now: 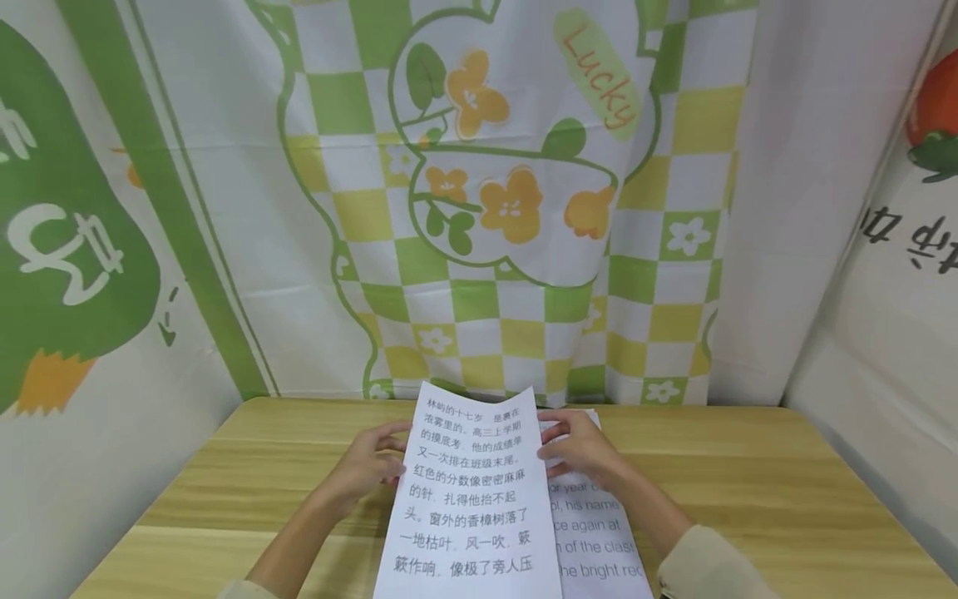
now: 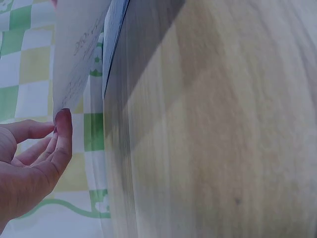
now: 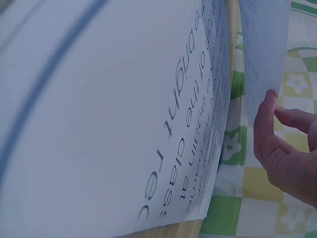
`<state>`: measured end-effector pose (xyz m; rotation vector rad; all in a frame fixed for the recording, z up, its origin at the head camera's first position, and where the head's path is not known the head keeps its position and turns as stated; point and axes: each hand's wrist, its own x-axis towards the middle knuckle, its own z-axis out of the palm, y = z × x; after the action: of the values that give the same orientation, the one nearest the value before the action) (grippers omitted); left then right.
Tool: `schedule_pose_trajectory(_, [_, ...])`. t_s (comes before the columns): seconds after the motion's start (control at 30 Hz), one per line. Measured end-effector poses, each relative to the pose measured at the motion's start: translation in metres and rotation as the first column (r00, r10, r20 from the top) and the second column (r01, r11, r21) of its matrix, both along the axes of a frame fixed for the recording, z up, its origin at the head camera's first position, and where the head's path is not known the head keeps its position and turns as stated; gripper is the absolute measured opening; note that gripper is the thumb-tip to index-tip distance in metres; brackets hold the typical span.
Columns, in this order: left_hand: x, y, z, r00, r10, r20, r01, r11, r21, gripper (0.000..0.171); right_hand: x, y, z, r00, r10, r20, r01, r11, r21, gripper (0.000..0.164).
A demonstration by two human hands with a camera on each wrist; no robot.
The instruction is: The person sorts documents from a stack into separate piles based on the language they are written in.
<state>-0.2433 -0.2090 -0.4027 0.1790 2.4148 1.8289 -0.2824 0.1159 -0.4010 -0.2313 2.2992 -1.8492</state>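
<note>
A white sheet of paper (image 1: 467,491) printed with Chinese characters is held up in front of me, its top edge bowed down in the middle. My left hand (image 1: 364,466) pinches its left edge; in the left wrist view, thumb and fingers meet at the paper's edge (image 2: 74,74). On the opposite edge, my right hand (image 1: 580,449) pinches the same sheet, as the right wrist view (image 3: 287,144) also shows. Beneath it lies a stack of paper (image 1: 599,541), the top page printed with large English text, partly covered by the raised sheet.
The wooden table (image 1: 748,499) carries the stack near its middle. A white curtain (image 1: 494,333) with green and yellow checks and flowers hangs right behind the far edge. Printed cloth walls (image 1: 75,208) stand on the left and right sides.
</note>
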Motion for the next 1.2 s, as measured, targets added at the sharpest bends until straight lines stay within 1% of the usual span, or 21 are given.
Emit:
schedule_pose_trajectory(0.17, [0.002, -0.004, -0.002, 0.999, 0.042, 0.009, -0.042, 0.999, -0.008, 0.07, 0.003, -0.006, 0.001, 1.0, 0.005, 0.001, -0.005, 1.0, -0.001, 0.065])
schedule_pose_trajectory(0.37, [0.001, -0.01, -0.003, 0.999, 0.05, 0.001, -0.05, 0.999, 0.006, 0.07, 0.002, -0.012, 0.001, 1.0, 0.01, 0.005, -0.01, 1.0, -0.013, 0.066])
schedule_pose_trajectory(0.63, [0.001, -0.017, -0.004, 0.997, 0.079, 0.005, -0.079, 0.997, -0.013, 0.069, -0.002, -0.025, -0.003, 1.0, 0.003, 0.03, -0.002, 1.0, -0.006, 0.066])
schedule_pose_trajectory(0.8, [0.0, -0.021, -0.006, 0.994, 0.108, 0.001, -0.108, 0.994, -0.032, 0.065, -0.007, -0.037, -0.007, 0.999, 0.007, 0.043, -0.007, 1.0, 0.002, 0.068])
schedule_pose_trajectory(1.0, [0.002, -0.027, -0.004, 0.987, 0.158, -0.008, -0.158, 0.986, -0.054, 0.064, -0.011, -0.051, -0.008, 0.998, 0.015, 0.064, -0.015, 1.0, 0.001, 0.07])
schedule_pose_trajectory(1.2, [0.004, -0.033, -0.001, 0.984, 0.179, 0.001, -0.179, 0.982, -0.057, 0.066, -0.011, -0.063, -0.008, 0.996, 0.034, 0.081, -0.033, 0.999, -0.015, 0.072])
